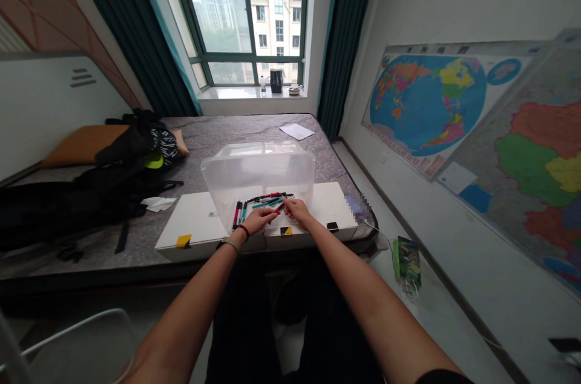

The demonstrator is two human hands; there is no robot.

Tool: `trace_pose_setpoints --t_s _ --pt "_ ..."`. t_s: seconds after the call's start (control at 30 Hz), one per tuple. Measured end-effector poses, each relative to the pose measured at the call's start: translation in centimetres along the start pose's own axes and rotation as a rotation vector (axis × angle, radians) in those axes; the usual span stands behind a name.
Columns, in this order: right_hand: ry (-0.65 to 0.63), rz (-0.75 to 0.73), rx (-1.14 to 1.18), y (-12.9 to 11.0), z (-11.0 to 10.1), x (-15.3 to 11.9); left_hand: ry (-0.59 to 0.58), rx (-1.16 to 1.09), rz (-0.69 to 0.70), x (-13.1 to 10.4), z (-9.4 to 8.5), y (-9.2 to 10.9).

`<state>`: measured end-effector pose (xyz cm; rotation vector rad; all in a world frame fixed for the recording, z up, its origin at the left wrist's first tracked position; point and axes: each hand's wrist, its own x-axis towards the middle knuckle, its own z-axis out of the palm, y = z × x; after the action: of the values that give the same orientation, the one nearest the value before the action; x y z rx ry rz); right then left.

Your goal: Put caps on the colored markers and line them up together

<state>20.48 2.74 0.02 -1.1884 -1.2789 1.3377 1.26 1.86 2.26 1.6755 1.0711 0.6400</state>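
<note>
Mattress point(236, 126), largest support: likely soft, so items resting on it may rock under uneven pressure. Two white boxes point(193, 214) point(329, 205) lie along its near edge, bearing yellow and black corner marks. They look like stiff card; support each from beneath at both ends.

Clear plastic bin point(258, 169): located over the boxes. Its walls appear thin, smooth and semi-rigid, probably light for their size but slippery. Grip at the rim, one hand per side; avoid pressing the middle of a wall, which may flex.

Left hand point(256, 221): fingers closed to a pinch at the red end of a pen. Right hand point(297, 212): fingertips also drawn together, apparently on the darker end of the same pen. The exact contact is too small to confirm.

Loose pens point(267, 203), black, red and teal, lie within the bin's outline; the surface directly under them cannot be determined. Each should be light, rigid and prone to rolling. Pinch at mid-barrel.

Red-ended pen point(278, 209): held between the hands, near the loose pens. Expect a slick, narrow barrel; hold by the shaft, clear of the tip.
</note>
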Motion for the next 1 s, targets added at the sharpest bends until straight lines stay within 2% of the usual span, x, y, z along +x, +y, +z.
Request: trace_pose_setpoints --t_s 0.13,0.3,0.47,0.63,0.77,1.0 --pt "-0.045 0.030 -0.062 -0.1 0.0 0.1 0.038 -0.026 -0.011 -0.2 0.3 0.5" --pt "-0.010 0.117 -0.084 -0.7 0.5 0.2 0.006 -0.046 0.015 -0.3 0.1 0.7" --pt "-0.026 0.194 0.087 -1.5 0.8 0.0 0.007 -0.062 -0.047 0.3 0.0 0.0" --pt "-0.053 0.225 0.068 -1.7 0.7 0.0 -0.025 -0.121 -0.067 0.8 -0.2 -0.9" --pt "-0.053 0.217 0.046 -1.5 0.5 0.1 0.018 -0.087 -0.060 0.8 0.0 -1.1" --pt "-0.161 0.146 -0.028 -1.2 0.3 0.1 0.073 -0.076 -0.003 0.6 0.2 -0.9"
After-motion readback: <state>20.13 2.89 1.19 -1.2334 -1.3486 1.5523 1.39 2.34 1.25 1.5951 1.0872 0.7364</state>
